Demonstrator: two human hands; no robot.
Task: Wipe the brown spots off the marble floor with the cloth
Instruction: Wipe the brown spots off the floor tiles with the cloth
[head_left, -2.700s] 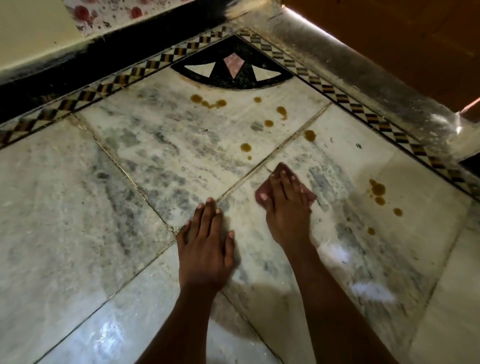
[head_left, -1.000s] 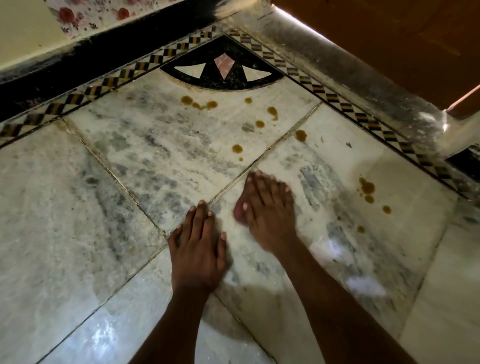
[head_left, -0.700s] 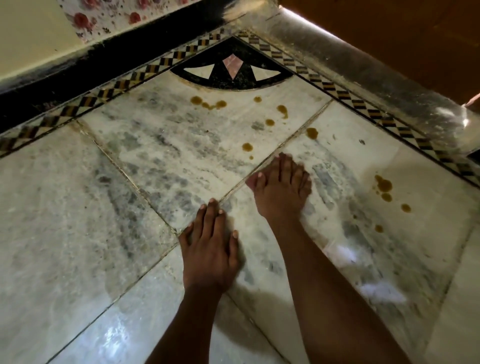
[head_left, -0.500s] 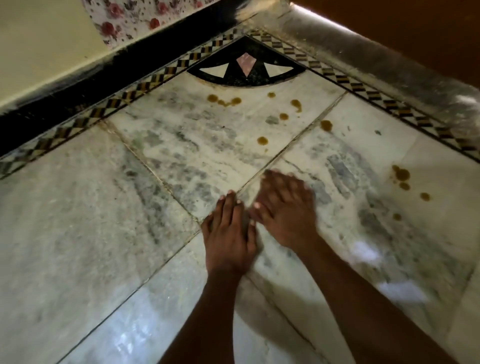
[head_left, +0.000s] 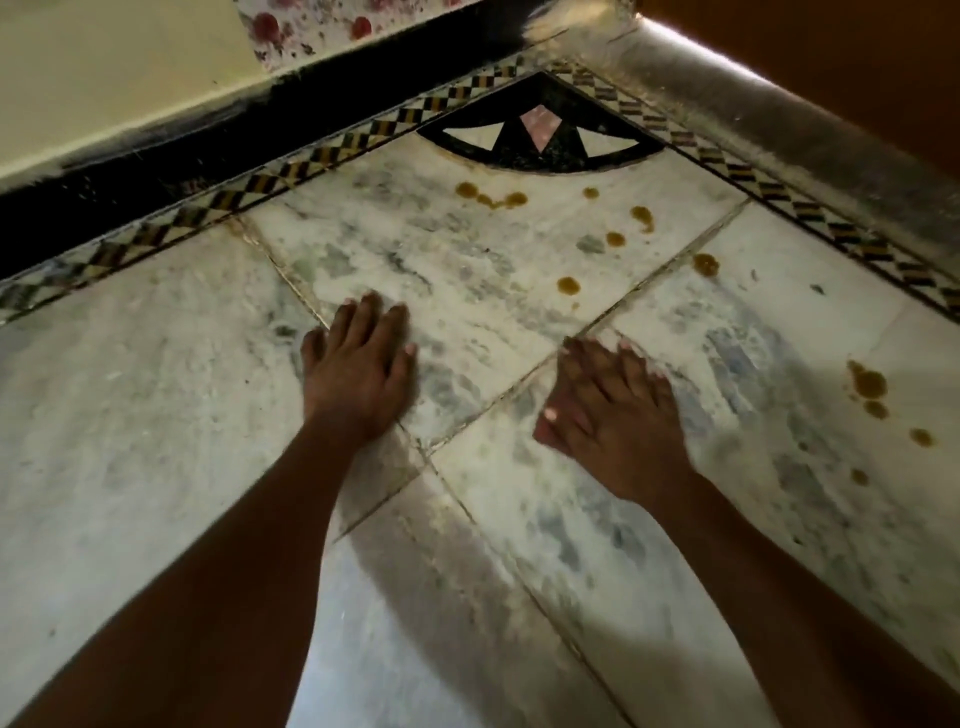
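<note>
My right hand (head_left: 613, 415) presses flat on a reddish cloth (head_left: 540, 435), of which only a sliver shows under the thumb. It rests on the white-grey marble floor (head_left: 156, 415), just right of a tile joint. My left hand (head_left: 358, 374) lies flat on the floor, fingers spread, holding nothing, well left of the right hand. Brown spots lie beyond the hands: one (head_left: 568, 285) near the joint, one (head_left: 705, 265) further right, several (head_left: 491, 197) by the black inlay. More brown spots (head_left: 867, 382) sit to the right of my right hand.
A black fan-shaped inlay (head_left: 540, 143) fills the far corner. A chequered border strip (head_left: 311, 166) runs along both walls. A black skirting (head_left: 156, 176) and cream wall are at the left, a grey sill (head_left: 779, 119) and orange-brown surface at the right.
My left hand has moved left and forward, away from the right hand. My right hand has slid back and forth with the cloth across the tile by the joint. The brown spots look unchanged.
</note>
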